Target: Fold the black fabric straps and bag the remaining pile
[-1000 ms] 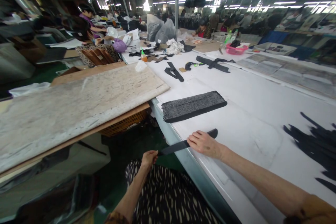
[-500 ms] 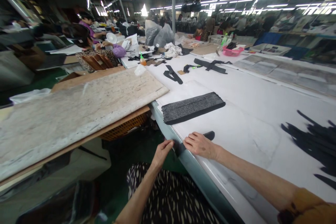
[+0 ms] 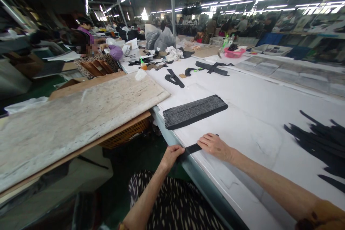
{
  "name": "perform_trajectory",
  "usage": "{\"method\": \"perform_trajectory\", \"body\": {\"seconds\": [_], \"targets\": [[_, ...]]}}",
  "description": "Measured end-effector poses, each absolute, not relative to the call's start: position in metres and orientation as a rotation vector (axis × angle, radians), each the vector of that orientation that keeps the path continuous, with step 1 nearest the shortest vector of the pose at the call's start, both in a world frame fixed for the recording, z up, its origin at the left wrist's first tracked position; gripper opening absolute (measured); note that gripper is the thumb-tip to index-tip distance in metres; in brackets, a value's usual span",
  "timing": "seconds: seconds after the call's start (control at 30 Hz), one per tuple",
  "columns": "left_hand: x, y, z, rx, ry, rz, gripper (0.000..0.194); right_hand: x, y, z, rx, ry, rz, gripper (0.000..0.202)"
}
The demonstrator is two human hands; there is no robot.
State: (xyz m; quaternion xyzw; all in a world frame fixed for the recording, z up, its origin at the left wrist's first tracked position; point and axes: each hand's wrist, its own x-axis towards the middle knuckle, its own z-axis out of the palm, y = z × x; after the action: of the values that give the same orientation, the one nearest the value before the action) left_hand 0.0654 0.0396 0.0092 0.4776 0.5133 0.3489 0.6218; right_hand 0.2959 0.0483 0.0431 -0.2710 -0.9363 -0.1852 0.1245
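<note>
A black fabric strip [image 3: 193,148] lies across the front edge of the white table [image 3: 250,115]. My left hand [image 3: 171,156] pinches the strip at that edge, fingers pressed together. Further along it, my right hand [image 3: 215,146] is closed over the strip with its fingers bent down. A short bare length shows between the two hands, and the far tip barely peeks out beyond my right hand. Just behind them sits a neat stack of dark grey strips [image 3: 195,111] with a black side. At the right, loose black strips [image 3: 320,143] lie in a heap.
A stained pale board [image 3: 88,111] adjoins the table at the left, with a yellow crate [image 3: 126,134] beneath. Farther back are black strips with ties [image 3: 212,67], an orange bottle [image 3: 143,65], a pink basket [image 3: 234,53] and grey bags [image 3: 164,38]. Other people sit working beyond.
My right hand has slid to the right along the strip, so more of it shows between my hands. My left hand has come slightly right, to the table edge.
</note>
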Motion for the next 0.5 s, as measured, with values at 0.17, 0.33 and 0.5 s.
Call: {"method": "perform_trajectory", "body": {"seconds": [0.17,0.33,0.5], "targets": [[0.064,0.043,0.0,1.084,1.176,0.806,0.031,0.316,0.048,0.042,-0.844,-2.723,-0.569,0.021],[0.045,0.038,-0.02,1.071,1.254,0.792,0.032,0.282,0.048,0.044,-0.75,-2.753,-0.602,0.019],[0.017,0.024,-0.026,1.046,1.325,0.773,0.035,0.255,0.052,0.048,-0.569,-2.818,-0.592,0.019]]}}
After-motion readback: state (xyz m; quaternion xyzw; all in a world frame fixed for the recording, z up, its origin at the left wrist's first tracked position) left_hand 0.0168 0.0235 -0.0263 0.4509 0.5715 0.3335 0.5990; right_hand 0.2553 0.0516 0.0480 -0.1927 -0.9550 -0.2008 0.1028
